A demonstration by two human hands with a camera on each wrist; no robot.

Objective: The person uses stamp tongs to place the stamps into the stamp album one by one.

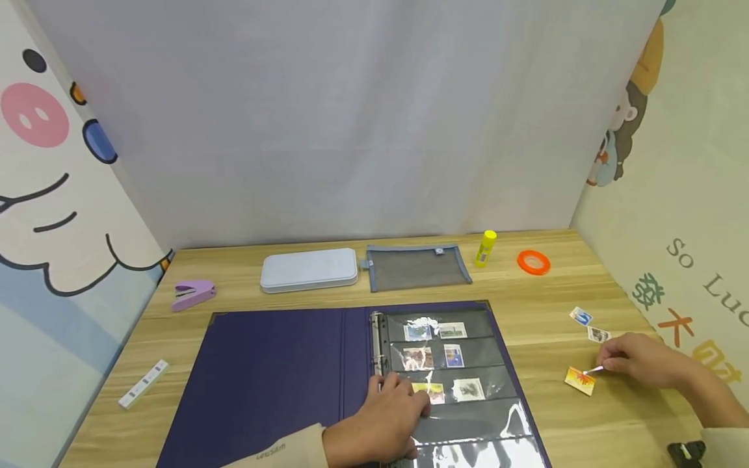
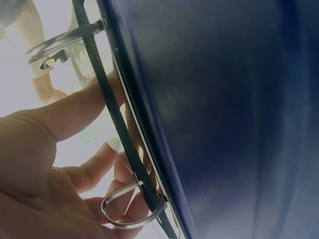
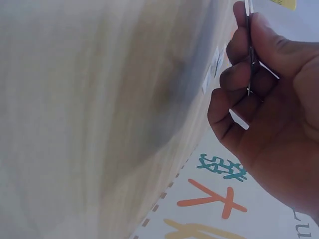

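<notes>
My right hand pinches a pair of tweezers between thumb and fingers. Its tips meet a yellow-orange stamp at the table's right side; whether they grip it I cannot tell. Two more stamps, one blue and white, one grey, lie just beyond. An open dark blue stamp album occupies the middle. On its black page with clear strips, beside the metal rings, rests my left hand, fingers relaxed. Several stamps sit in the upper three strips, including a grey one.
Along the back stand a pale pencil case, a grey mesh pouch, a yellow glue stick and an orange tape roll. A purple stapler and a white strip-shaped item lie left. Walls border the table.
</notes>
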